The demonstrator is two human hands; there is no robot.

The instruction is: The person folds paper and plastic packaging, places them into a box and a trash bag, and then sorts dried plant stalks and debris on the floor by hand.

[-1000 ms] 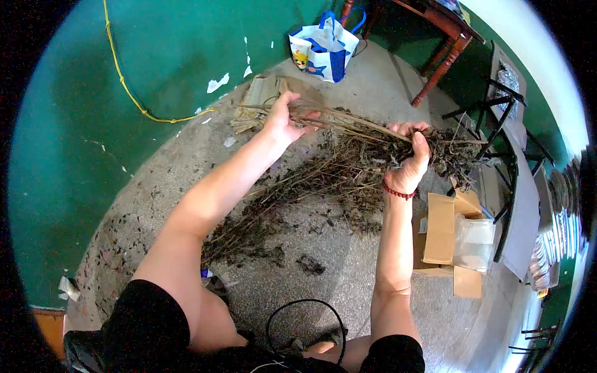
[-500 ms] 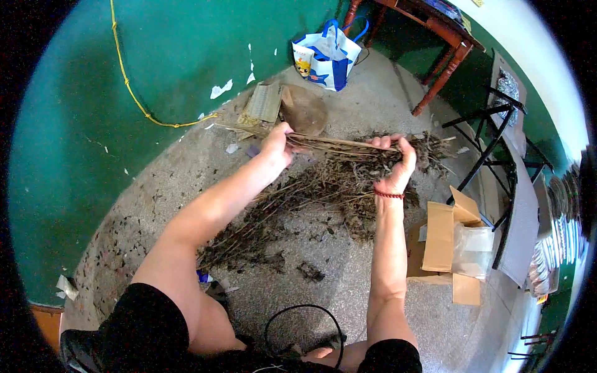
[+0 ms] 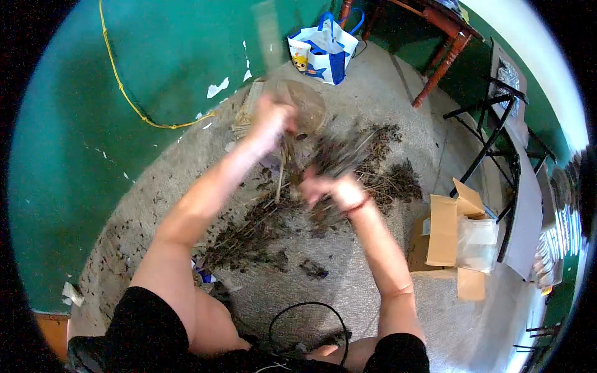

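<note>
My left hand (image 3: 273, 118) is closed and raised near the round wooden block (image 3: 308, 102). A pale, long flat thing (image 3: 267, 37), smeared by motion, rises above this fist. Its kind cannot be made out, but it seems held there. Dry stems (image 3: 283, 165) show just below the left hand. My right hand (image 3: 323, 189), with a red bead bracelet, is closed on a bunch of dried plant stems (image 3: 339, 149), whose leafy end is blurred. Beneath both hands a heap of dried plants (image 3: 249, 239) spreads over the floor.
A blue and white bag (image 3: 320, 59) stands by the green wall, left of a wooden table (image 3: 435, 68). An open cardboard box (image 3: 441, 230) is at right, near a black-legged folding frame (image 3: 485, 133). A yellow rope (image 3: 118, 74) hangs at left.
The stem bunch, stretched level between both hands before, is now with my right hand, which moved left and nearer. A flat thing beside the block has left its place; a pale blur shows above my left hand.
</note>
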